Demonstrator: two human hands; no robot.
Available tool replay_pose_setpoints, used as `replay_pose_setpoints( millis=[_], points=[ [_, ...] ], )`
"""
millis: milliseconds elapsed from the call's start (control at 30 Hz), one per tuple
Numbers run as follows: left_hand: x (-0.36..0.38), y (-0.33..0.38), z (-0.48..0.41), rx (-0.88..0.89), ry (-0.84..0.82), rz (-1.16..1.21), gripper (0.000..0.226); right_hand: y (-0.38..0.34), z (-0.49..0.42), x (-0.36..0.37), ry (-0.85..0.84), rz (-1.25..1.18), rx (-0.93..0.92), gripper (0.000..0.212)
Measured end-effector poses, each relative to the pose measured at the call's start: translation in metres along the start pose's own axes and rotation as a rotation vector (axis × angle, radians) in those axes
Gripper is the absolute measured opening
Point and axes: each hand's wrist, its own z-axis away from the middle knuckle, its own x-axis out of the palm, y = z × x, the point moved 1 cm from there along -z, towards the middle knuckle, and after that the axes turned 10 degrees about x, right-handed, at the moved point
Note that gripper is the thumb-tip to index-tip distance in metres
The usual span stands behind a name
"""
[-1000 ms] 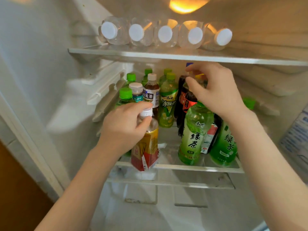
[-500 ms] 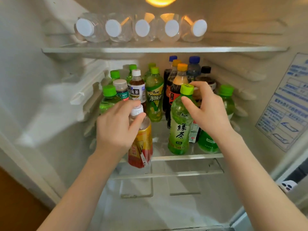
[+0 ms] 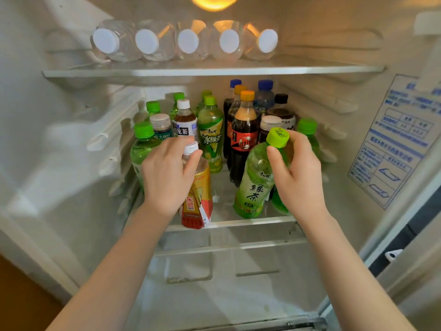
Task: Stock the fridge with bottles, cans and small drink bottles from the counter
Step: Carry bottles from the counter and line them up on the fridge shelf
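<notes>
Curled fingers clamped both bottles: the left hand [image 3: 167, 177] gripped a red-and-yellow drink bottle [image 3: 198, 201] at the middle shelf's [image 3: 238, 222] front edge, and the right hand [image 3: 298, 177] held a tilted green tea bottle [image 3: 255, 185] nearby. Placing seemed underway; next, each needed standing upright, further in.

Right grip [image 3: 298, 180] now on tea bottle [image 3: 254, 187]

Labels are all Chinese. The green tea bottle [image 3: 255, 185] up front says 绿茶, and the yellow-and-red bottle [image 3: 198, 199] reads 东鹏特饮. Further back there's 冰绿茶 on the lime-label bottle [image 3: 211, 139], "龙茶" showing on the white-capped bottle [image 3: 185, 126], and "方树叶" on the grey-capped bottle [image 3: 162, 129]. The wall sticker [image 3: 393, 144] is too blurry to read.
</notes>
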Motion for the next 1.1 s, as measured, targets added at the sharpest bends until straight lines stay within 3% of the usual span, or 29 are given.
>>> replay_pose_setpoints(
  millis=[167,400,567,700,833,1100],
  points=[
    [0.012,0.003,-0.014,-0.009,-0.039,-0.001,0.027,0.010,0.012,-0.029,0.113,-0.121,0.060,0.026],
    [0.008,0.005,-0.022,-0.051,-0.085,-0.015,0.031,0.010,0.018,-0.070,-0.018,-0.099,0.124,0.028],
    [0.008,0.035,-0.046,0.142,0.019,0.031,0.031,0.015,0.023,-0.082,0.013,-0.090,0.176,0.032],
    [0.035,0.070,-0.072,0.242,-0.106,0.227,0.036,0.017,0.030,-0.085,0.052,-0.088,0.170,0.033],
    [0.064,0.092,-0.091,0.233,-0.255,0.311,0.049,0.022,0.041,-0.086,0.068,-0.112,0.182,0.028],
    [0.077,0.105,-0.089,0.194,-0.304,0.153,0.038,0.033,0.053,-0.090,-0.008,-0.113,0.210,0.031]
  ],
)
